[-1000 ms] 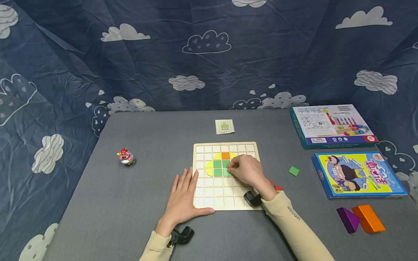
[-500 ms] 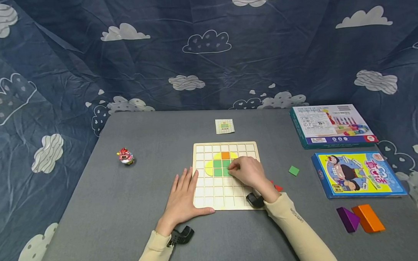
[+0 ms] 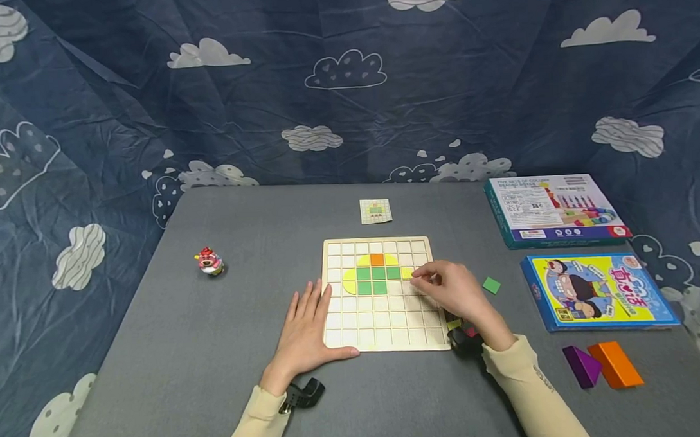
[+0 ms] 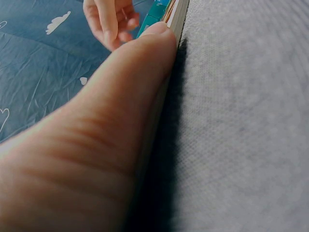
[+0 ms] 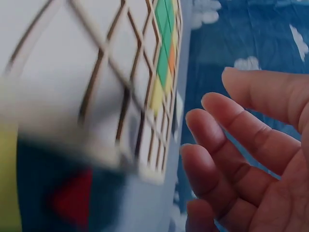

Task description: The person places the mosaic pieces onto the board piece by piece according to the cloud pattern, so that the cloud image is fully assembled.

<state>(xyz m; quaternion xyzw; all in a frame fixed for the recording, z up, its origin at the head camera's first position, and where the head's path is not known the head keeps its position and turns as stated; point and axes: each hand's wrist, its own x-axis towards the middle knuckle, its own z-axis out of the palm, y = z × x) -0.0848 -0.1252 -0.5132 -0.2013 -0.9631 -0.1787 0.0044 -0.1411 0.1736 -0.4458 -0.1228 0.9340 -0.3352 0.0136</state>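
Loosening, the fingers of my right hand [image 3: 453,292] hung apart and empty over the right side of the pale wooden grid board [image 3: 383,333], holding nothing (the right wrist view showed them spread and relaxed). A second earlier that hand had been pressed down on the coloured pattern; it had since drawn back to the right, uncovering a third green square tile [image 3: 393,273] seated beside the other green ones, with a yellow piece [image 3: 406,273] next to it under the orange square [image 3: 377,259]. I judged that piece placed and the hand free for another. My left hand [image 3: 309,329] stayed flat, fingers straight, bracing the board's left edge, its thumb along the near rim. Further right on the grey table [image 3: 227,351] lay a loose green square [image 3: 491,285], red pieces [image 3: 470,331] by my wrist, a purple wedge [image 3: 581,367] and an orange block [image 3: 617,365]. Beyond the board lay the small pattern card [image 3: 375,211].
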